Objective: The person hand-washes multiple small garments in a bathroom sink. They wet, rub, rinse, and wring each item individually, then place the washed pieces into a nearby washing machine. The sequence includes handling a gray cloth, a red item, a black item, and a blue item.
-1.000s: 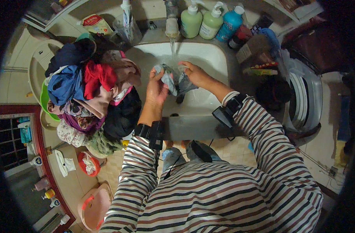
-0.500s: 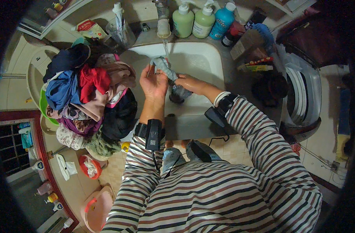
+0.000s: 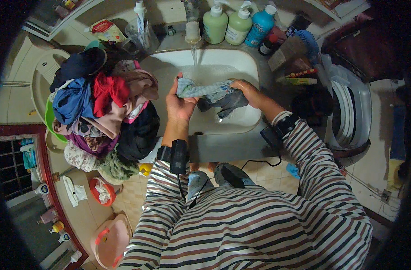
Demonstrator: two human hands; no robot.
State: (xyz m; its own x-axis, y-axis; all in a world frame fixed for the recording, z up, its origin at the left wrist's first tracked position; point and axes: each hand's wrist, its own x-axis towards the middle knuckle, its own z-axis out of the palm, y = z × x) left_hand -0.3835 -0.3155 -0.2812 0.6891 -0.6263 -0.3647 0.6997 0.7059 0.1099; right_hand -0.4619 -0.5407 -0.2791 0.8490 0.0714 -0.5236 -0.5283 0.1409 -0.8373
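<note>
Over sink (image 3: 247,63): 2 hands (image 3: 180,108) (image 3: 251,94) w/ cloth (image 3: 207,90)

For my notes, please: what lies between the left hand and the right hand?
In the head view, a light-blue patterned cloth spans from the left hand to the right hand, with dark grey cloth below it in the picture.

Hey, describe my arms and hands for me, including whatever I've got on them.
Your left hand and right hand are ungloved. The long white sleeves carry black and brown stripes. Each wrist bears a black strap with a boxy black device; a thin dark cable trails from the left one.
</note>
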